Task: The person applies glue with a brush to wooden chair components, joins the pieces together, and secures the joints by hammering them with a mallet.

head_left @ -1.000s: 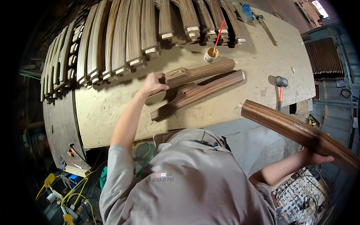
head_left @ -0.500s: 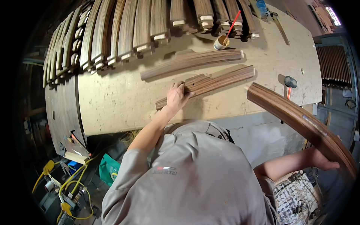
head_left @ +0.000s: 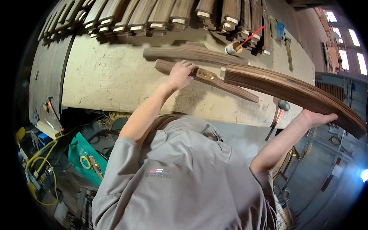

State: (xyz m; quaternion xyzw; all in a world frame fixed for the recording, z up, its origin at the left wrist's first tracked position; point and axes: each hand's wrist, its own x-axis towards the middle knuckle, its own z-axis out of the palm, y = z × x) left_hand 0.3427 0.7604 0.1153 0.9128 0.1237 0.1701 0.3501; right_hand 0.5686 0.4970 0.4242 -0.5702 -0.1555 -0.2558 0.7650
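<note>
Stock fills most of the far side of the desk, packed side by side, pale ends facing the person. Cup with a red stick leaning in it sits just in front of that row, toward its right part. Farther right: blue item, hammer next to it. Mallet is at the near right edge, handle sticking out past the desk. Off to the left, a dark board; below it, a green bag and yellow cables.

Far piece lies across the desk between the row and the left hand, so it's the nearest obstacle on that side. Left hand is wrapped over the short piece, left of its recess, knuckles up (thumb hidden). Short piece slants down to the right from that hand; can't tell whether it is fully down on the desk.

Right hand holds up the long piece from below, thumb side showing, fingers hidden behind the wood. Long piece runs up-left from it, tip right by the short piece; contact unclear.
</note>
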